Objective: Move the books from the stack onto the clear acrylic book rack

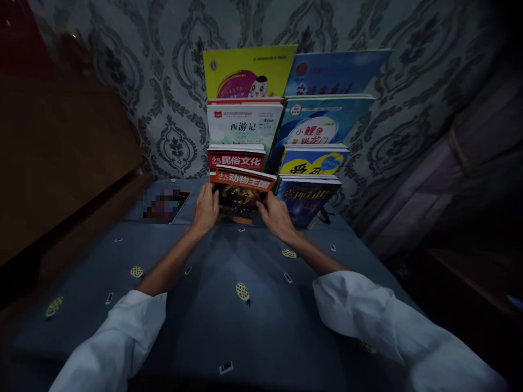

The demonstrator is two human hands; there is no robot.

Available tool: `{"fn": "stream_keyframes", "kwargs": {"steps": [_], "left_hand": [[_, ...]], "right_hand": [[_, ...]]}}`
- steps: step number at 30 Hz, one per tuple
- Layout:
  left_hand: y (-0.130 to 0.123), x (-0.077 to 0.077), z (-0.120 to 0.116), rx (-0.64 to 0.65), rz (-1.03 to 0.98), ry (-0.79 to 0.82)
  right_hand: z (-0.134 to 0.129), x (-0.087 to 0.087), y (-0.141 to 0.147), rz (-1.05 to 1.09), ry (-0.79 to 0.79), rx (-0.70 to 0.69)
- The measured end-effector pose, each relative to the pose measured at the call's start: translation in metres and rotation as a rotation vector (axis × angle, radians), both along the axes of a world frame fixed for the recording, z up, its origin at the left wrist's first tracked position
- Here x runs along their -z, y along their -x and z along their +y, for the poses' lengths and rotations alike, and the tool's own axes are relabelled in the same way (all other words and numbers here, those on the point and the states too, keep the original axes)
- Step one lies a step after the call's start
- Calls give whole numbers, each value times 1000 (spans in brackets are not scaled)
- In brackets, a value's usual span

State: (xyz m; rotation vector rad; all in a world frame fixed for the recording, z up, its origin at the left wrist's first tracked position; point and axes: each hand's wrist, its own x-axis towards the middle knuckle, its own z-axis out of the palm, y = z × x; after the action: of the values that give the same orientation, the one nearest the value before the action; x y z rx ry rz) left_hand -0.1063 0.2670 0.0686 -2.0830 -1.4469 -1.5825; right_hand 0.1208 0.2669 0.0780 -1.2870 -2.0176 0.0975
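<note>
Both my hands grip a book with an orange title band and a lion on its cover (241, 197), slightly tilted at the front of the left stack. My left hand (206, 207) closes on its left edge, and my right hand (275, 213) pinches its right edge. Directly behind it stands a red book (237, 159). Farther back rise a pale green-white book (245, 125) and a tall yellow-green book (249, 62). In the right-hand row, a dark blue book (306, 201) is in front, near my right hand, with a yellow and blue book (314, 160) behind.
More blue books (347, 117) stand at the back right, before a patterned wall (175, 98). A flat, partly blurred book (165, 207) lies left on the blue pineapple-print cloth (212, 316). A brown wooden piece of furniture (65, 163) borders the left; a curtain (425, 179) hangs right.
</note>
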Motion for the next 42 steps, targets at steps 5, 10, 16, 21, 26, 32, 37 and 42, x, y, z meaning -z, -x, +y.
{"fn": "stream_keyframes", "kwargs": {"steps": [5,10,16,21,26,32,37,42], "left_hand": [[-1,2,-2,1,19,39],[1,11,-9,-187,25,172],[5,18,-11,-222,83,294],[-2,20,-17,-308,171,416],[11,25,-15,-212,184,443],[84,38,-2,-406,197,641],[155,43,6,-672,132,831],[194,34,18,-704,73,946]], "right_hand": [[-2,-3,2,-72,52,66],[-9,0,14,-119,162,116],[-18,-1,26,-185,192,178],[-21,-2,34,-228,265,233],[-16,9,30,-200,231,197],[-11,38,15,-70,95,40],[-17,52,8,20,30,23],[-33,62,3,93,25,-2]]}}
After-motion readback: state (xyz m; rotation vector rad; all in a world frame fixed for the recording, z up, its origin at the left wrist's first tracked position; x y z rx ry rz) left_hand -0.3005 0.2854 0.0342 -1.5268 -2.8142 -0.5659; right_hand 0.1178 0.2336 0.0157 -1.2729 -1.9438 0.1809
